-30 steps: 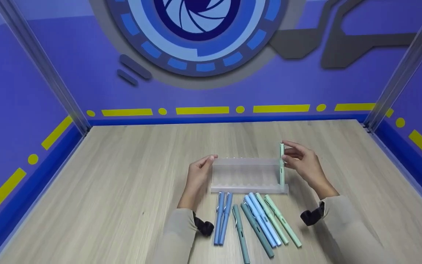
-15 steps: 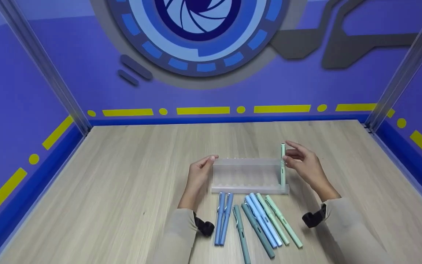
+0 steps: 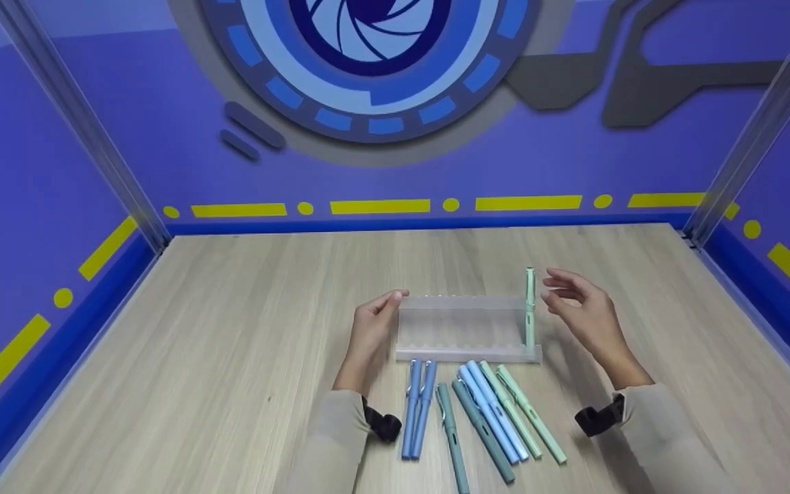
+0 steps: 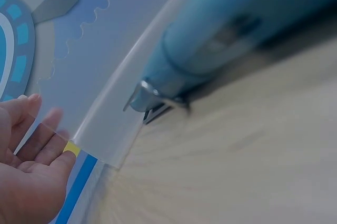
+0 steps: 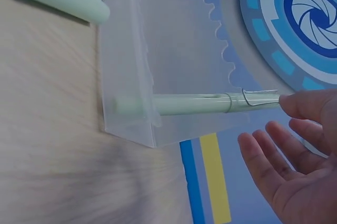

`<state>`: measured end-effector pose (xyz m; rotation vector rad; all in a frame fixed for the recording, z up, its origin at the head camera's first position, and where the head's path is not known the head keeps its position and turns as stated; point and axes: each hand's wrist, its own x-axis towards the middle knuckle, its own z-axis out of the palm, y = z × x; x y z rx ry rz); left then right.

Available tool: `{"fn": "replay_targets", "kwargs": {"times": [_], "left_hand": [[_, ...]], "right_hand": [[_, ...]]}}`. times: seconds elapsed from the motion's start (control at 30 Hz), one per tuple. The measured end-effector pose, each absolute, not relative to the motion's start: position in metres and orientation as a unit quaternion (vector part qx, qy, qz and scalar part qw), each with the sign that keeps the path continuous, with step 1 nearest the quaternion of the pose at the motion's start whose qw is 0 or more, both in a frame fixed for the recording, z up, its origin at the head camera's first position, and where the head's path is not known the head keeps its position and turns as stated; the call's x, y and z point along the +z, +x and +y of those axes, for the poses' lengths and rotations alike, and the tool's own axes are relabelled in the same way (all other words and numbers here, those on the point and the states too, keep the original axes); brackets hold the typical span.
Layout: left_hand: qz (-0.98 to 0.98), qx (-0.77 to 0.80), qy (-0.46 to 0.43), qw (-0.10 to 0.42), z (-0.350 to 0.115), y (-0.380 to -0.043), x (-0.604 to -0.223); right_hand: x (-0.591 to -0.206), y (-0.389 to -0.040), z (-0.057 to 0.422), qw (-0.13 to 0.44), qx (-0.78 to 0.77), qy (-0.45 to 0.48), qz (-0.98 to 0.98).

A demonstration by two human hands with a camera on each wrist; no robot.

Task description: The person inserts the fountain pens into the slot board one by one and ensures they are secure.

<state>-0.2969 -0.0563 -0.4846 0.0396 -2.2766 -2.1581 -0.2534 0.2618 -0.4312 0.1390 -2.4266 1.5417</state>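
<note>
A translucent pen rack (image 3: 463, 326) with a scalloped upper edge stands mid-table. My left hand (image 3: 373, 322) holds its left edge, the fingers (image 4: 45, 134) showing through the clear panel in the left wrist view. At the rack's right end a pale green pen (image 3: 530, 309) stands upright, its foot in the front trough and its clip (image 5: 260, 98) near the top. Just right of that pen is my right hand (image 3: 583, 309), fingers loosely bent and nothing held. In the right wrist view its thumb tip overlaps the cap's end.
In front of the rack lie two blue pens (image 3: 417, 412), two dark teal pens (image 3: 483, 431), light blue pens (image 3: 492, 412) and two pale green pens (image 3: 531, 413). Blue printed walls (image 3: 381, 171) enclose the wooden table (image 3: 230, 329).
My right hand has let go of the upright pale green pen and drawn back to the right. The pen stays standing in the rack. My left hand keeps its place.
</note>
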Motion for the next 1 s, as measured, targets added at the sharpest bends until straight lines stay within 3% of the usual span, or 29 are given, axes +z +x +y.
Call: {"fn": "replay_targets", "kwargs": {"times": [0.23, 0.4, 0.73, 1.0], "left_hand": [[-0.738, -0.675, 0.0, 0.019, -0.056, -0.297, -0.485], [-0.748, -0.662, -0.009, 0.036, -0.056, -0.297, -0.486], [-0.738, -0.675, -0.001, 0.025, -0.056, -0.296, -0.486], [-0.729, -0.684, 0.008, 0.016, -0.056, -0.295, -0.482]], "right_hand": [[-0.432, -0.241, 0.259, 0.162, 0.516, 0.05, -0.839], [-0.44, -0.231, 0.256, 0.15, 0.499, 0.074, -0.85], [-0.456, -0.217, 0.249, 0.077, 0.436, 0.134, -0.887], [-0.461, -0.212, 0.245, -0.068, 0.445, 0.143, -0.881]]}}
